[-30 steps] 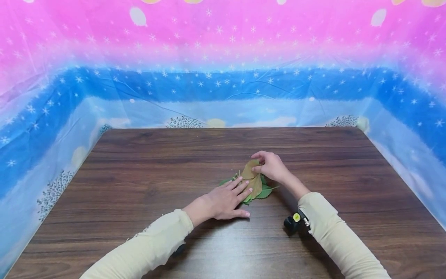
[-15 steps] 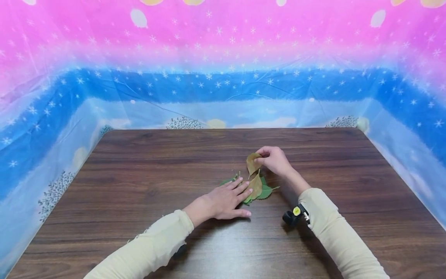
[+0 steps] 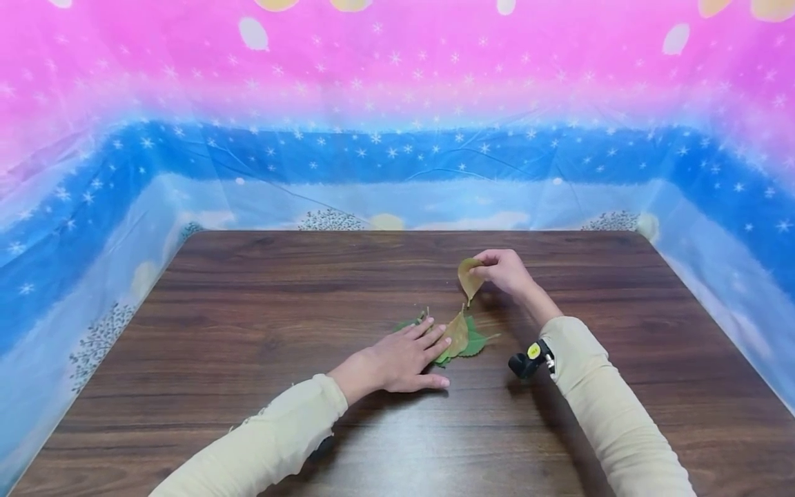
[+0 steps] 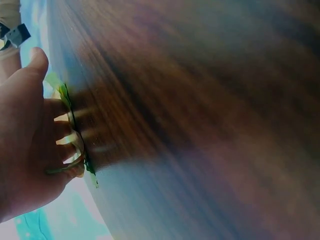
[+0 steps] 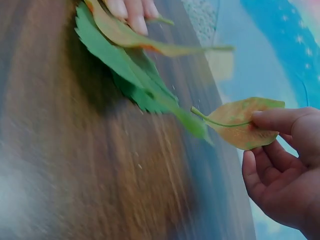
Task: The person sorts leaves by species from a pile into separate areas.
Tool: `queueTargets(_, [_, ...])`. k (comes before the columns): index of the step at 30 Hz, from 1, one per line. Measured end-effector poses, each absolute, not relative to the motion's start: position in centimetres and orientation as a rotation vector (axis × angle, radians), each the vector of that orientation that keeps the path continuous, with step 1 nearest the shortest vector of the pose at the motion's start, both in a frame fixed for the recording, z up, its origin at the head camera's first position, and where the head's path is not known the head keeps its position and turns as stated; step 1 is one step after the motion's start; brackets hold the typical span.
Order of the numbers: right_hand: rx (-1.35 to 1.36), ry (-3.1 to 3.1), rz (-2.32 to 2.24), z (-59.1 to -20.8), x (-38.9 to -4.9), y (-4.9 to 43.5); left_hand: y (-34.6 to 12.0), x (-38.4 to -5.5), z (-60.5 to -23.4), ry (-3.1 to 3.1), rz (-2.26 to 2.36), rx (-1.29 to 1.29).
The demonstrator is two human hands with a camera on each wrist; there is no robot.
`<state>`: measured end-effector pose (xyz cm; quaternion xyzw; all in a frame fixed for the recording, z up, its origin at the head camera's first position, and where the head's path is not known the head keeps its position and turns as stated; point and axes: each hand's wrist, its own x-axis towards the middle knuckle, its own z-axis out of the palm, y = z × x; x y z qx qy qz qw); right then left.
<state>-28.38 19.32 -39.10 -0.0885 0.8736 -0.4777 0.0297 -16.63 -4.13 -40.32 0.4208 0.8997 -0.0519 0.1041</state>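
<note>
Pinched between the thumb and fingers of my right hand (image 3: 506,270) is a yellow-brown leaf (image 3: 470,280), lifted beyond the pile with its stem pointing down. The right wrist view shows this leaf (image 5: 242,122) with green patches and its stem toward the pile. My left hand (image 3: 400,355) lies flat with spread fingers on the left part of a small leaf pile. Beside its fingertips a second yellowish leaf (image 3: 458,335) tops several toothed green leaves (image 3: 475,340). The left hand covers the rest of the pile. From the left wrist, leaf edges (image 4: 75,125) show under the fingers.
The pile lies on a dark wood-grain table (image 3: 279,276). A patterned pink and blue cloth (image 3: 385,152) hangs around the table's far and side edges. A black wrist camera (image 3: 528,360) sits at the right sleeve.
My right hand has drawn the yellow-brown leaf off the pile, moving away and to the right. The left hand has stayed in place on the leaves.
</note>
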Motion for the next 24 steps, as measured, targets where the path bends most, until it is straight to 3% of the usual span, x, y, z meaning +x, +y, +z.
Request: queueTargets(24, [-0.214,2.7,-1.261,-39.1,-29.5,26.8,-4.1,-16.6,-40.4,2.652,-0.182,1.236])
